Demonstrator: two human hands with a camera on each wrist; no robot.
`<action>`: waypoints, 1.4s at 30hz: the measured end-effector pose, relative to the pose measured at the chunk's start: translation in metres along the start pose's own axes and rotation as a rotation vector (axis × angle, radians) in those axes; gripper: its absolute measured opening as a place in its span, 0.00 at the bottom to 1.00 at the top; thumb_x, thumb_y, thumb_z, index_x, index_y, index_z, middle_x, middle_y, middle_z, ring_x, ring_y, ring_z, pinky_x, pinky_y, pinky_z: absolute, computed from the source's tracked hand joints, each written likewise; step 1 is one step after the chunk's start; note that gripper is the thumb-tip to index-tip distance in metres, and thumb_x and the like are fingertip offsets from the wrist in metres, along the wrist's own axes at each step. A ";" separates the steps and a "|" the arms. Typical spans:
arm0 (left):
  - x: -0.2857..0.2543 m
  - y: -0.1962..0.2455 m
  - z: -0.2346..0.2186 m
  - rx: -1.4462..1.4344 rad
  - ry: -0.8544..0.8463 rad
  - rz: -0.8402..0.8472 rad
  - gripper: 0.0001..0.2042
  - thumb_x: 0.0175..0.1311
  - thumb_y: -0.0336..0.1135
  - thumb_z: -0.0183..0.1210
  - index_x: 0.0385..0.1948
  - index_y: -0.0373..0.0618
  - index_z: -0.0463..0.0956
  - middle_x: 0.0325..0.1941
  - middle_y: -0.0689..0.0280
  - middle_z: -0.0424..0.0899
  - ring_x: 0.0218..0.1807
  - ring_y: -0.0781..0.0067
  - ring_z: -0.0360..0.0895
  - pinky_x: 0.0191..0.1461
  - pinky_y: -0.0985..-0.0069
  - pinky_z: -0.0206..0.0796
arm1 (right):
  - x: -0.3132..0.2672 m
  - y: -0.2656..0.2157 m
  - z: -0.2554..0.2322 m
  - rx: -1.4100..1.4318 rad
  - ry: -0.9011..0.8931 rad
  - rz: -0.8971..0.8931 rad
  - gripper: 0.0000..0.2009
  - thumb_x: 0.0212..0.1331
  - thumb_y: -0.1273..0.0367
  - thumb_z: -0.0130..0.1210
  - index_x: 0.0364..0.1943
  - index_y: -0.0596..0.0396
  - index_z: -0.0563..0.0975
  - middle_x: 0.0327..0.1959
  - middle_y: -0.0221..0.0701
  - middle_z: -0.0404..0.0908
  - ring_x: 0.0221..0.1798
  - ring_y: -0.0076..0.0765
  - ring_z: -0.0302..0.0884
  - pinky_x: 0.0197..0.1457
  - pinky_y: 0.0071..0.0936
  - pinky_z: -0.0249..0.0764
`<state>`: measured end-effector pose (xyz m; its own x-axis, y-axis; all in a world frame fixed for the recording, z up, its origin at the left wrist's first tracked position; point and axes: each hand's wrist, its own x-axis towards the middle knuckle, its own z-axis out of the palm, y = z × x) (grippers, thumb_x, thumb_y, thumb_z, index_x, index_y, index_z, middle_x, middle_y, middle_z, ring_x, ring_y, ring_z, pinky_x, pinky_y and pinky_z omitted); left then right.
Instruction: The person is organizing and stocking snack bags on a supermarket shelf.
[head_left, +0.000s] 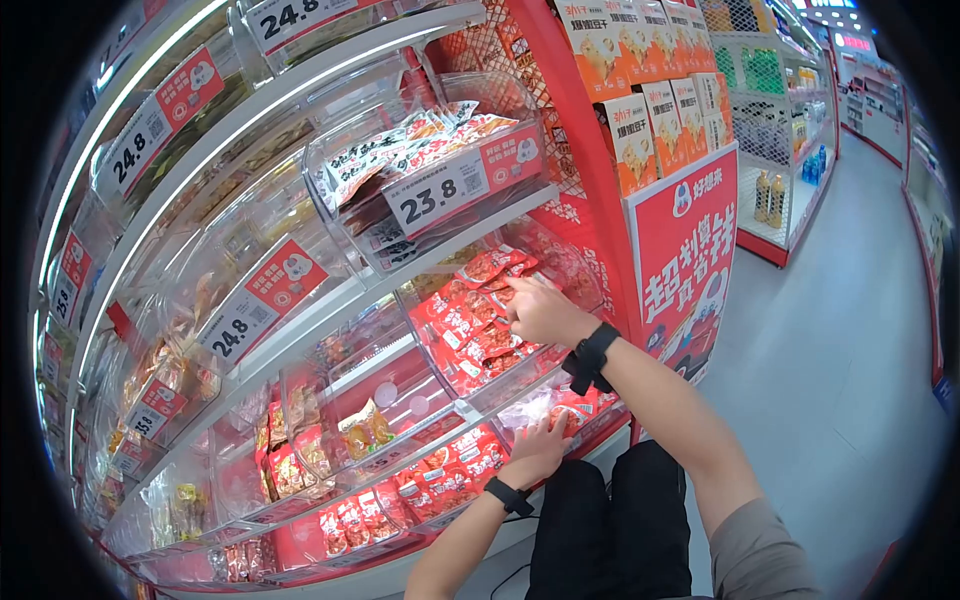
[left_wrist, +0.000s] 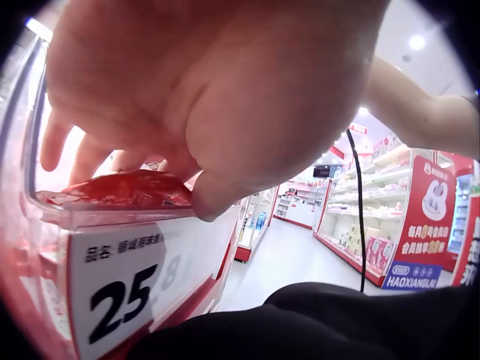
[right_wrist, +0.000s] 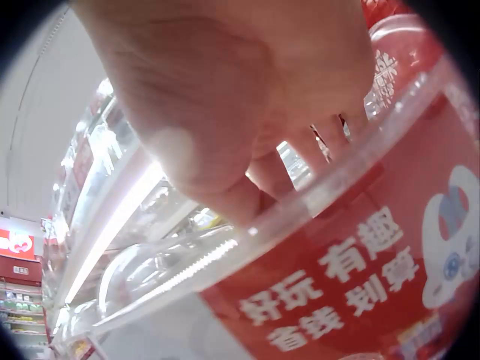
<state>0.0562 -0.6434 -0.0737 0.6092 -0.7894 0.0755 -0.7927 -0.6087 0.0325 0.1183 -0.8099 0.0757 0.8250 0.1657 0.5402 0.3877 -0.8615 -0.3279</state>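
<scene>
My right hand (head_left: pixel 548 314) reaches over the front of a clear bin filled with red snack packets (head_left: pixel 468 318), its fingers at the packets on the right side. In the right wrist view the fingers (right_wrist: pixel 304 146) are spaced apart, and their tips are hidden behind the bin's rim (right_wrist: pixel 337 180). Lower down, my left hand (head_left: pixel 540 452) lies at the front edge of another bin, beside a crumpled clear plastic bag (head_left: pixel 527 411). The left wrist view shows its spread fingers (left_wrist: pixel 90 157) over a red packet (left_wrist: pixel 131 187), with the thumb close to the price-label edge.
Above is a bin of white-and-red packets (head_left: pixel 415 150) behind a price label (head_left: pixel 430 200). More snack bins (head_left: pixel 290 450) line the shelves to the left. A red sign (head_left: pixel 685 260) stands on the right under stacked orange-and-white boxes (head_left: pixel 640 130), beside the aisle floor (head_left: pixel 820 330).
</scene>
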 end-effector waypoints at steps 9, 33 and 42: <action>0.035 -0.020 0.015 -0.580 -0.231 -0.045 0.23 0.67 0.40 0.43 0.62 0.43 0.60 0.70 0.49 0.53 0.65 0.36 0.58 0.66 0.56 0.54 | 0.004 0.011 0.018 -0.210 -0.336 0.299 0.17 0.49 0.68 0.50 0.43 0.59 0.80 0.70 0.53 0.48 0.73 0.56 0.42 0.70 0.56 0.41; 0.014 -0.003 -0.179 -0.415 0.946 -0.046 0.12 0.51 0.23 0.50 0.40 0.34 0.71 0.39 0.51 0.75 0.45 0.51 0.72 0.50 0.60 0.63 | -0.035 -0.016 -0.049 -0.223 0.396 -0.397 0.14 0.44 0.78 0.51 0.40 0.64 0.75 0.46 0.38 0.74 0.55 0.41 0.67 0.64 0.42 0.53; 0.087 -0.052 -0.180 -0.695 0.491 -0.297 0.19 0.51 0.26 0.50 0.48 0.39 0.67 0.51 0.52 0.71 0.56 0.54 0.69 0.59 0.58 0.57 | -0.143 -0.034 -0.094 -0.059 0.295 -0.445 0.14 0.46 0.79 0.56 0.42 0.63 0.76 0.49 0.35 0.76 0.54 0.39 0.70 0.61 0.37 0.59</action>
<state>0.1469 -0.6658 0.1109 0.8401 -0.3871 0.3801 -0.5345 -0.4709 0.7018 -0.0516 -0.8498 0.0827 0.4320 0.3864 0.8149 0.6427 -0.7658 0.0224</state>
